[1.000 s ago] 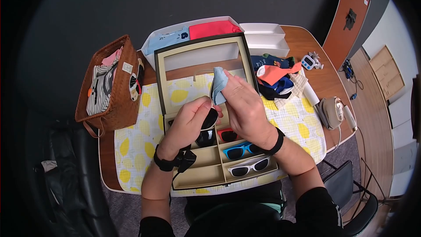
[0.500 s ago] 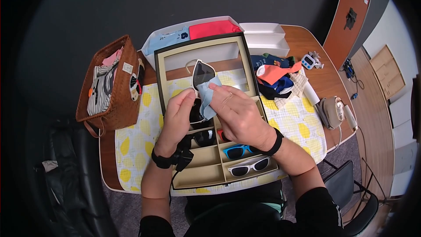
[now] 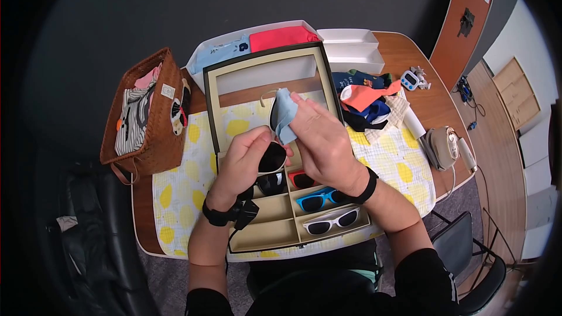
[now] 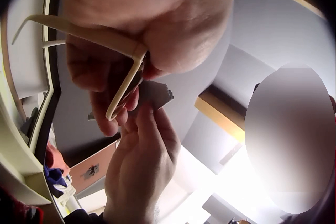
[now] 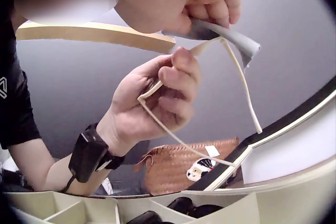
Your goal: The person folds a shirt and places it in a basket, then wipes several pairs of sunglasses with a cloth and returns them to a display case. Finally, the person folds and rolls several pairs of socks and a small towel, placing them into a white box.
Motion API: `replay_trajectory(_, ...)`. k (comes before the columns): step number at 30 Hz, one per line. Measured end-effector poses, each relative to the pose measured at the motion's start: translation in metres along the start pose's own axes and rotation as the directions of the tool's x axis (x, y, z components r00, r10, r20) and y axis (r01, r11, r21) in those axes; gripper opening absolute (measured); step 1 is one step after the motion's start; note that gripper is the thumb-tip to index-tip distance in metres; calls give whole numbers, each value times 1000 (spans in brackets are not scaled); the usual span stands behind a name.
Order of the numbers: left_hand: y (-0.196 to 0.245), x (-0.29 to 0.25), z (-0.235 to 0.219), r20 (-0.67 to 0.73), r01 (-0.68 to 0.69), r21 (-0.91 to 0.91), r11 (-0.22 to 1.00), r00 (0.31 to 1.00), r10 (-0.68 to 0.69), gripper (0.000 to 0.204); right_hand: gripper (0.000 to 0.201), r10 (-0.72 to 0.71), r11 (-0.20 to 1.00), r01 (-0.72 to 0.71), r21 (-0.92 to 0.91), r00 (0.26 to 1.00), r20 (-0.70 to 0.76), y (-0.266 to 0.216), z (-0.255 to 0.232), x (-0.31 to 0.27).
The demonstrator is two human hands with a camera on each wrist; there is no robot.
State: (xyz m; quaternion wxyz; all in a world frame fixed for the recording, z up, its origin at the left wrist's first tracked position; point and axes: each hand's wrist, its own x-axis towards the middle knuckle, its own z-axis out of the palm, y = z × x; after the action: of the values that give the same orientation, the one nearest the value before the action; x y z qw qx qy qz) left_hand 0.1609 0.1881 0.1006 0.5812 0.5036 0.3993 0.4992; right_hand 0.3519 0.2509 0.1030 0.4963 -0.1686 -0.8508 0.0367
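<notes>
Cream-framed sunglasses (image 3: 272, 157) with dark lenses are held up over an open display case (image 3: 263, 237). My left hand (image 3: 241, 161) grips the frame around one lens, thumb on top. Between the thumb and fingers of my right hand (image 3: 326, 145), a light blue cloth (image 3: 285, 116) is pinched over the other lens, hiding most of it. In the right wrist view both temples (image 5: 242, 79) stick out unfolded, and the cloth (image 5: 239, 37) wraps that end of the frame. The left wrist view shows one temple (image 4: 89, 32) passing beneath the left palm.
In the case lie blue sunglasses (image 3: 313, 202), white sunglasses (image 3: 319, 227), red ones (image 3: 301, 181) and a black pair (image 3: 271, 184). A wicker basket (image 3: 155, 134) of clothes stands left. Socks (image 3: 363, 98), a timer (image 3: 409, 80) and white boxes (image 3: 351, 58) sit behind and right.
The sunglasses tipped upward with the cloth drawn down the lens, then tilted back. My right hand has shifted up again with the cloth, rubbing over the lens; my left hand keeps its grip.
</notes>
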Motion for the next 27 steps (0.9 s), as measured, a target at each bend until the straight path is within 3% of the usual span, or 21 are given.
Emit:
replay_trajectory(2,-6,3,-2,-34,-141,216,966,988,151,31,50,-24,999,24,29,1000,13,-6,3,-2)
replay_trajectory(6,-18,4,-7,-119,-171,199,965,973,198,31,53,-108,993,104,46,991,77,-9,8,-5)
replay_trajectory(8,-8,2,-1,-52,-132,162,978,989,142,31,51,-4,999,3,40,1000,21,-9,4,-1)
replay_trajectory(12,-1,0,2,74,-39,74,997,997,34,33,57,61,998,-61,-17,998,16,-2,1,-2)
replay_trajectory(15,-4,-1,-5,20,-94,210,973,996,92,32,49,31,997,-32,-65,999,-23,-8,3,-3)
replay_trajectory(17,-16,2,-10,-51,-138,207,969,987,151,31,46,-89,996,88,10,994,65,-9,5,-6)
replay_trajectory(19,-17,3,-11,-137,-164,160,973,973,186,29,44,-108,994,106,19,990,90,-12,5,-4)
replay_trajectory(21,-8,1,-5,-89,-162,147,976,980,176,29,43,-124,992,122,27,986,115,-12,4,-3)
replay_trajectory(23,-4,0,-4,-43,-159,133,978,985,166,29,43,-25,1000,24,8,1000,6,-8,3,-1)
replay_trajectory(25,-4,0,-4,38,1,44,999,999,-3,29,43,0,1000,0,12,1000,11,-2,4,-3)
replay_trajectory(27,-9,0,-9,1,-72,129,989,997,72,28,44,-6,1000,6,21,1000,-8,-4,6,-5)
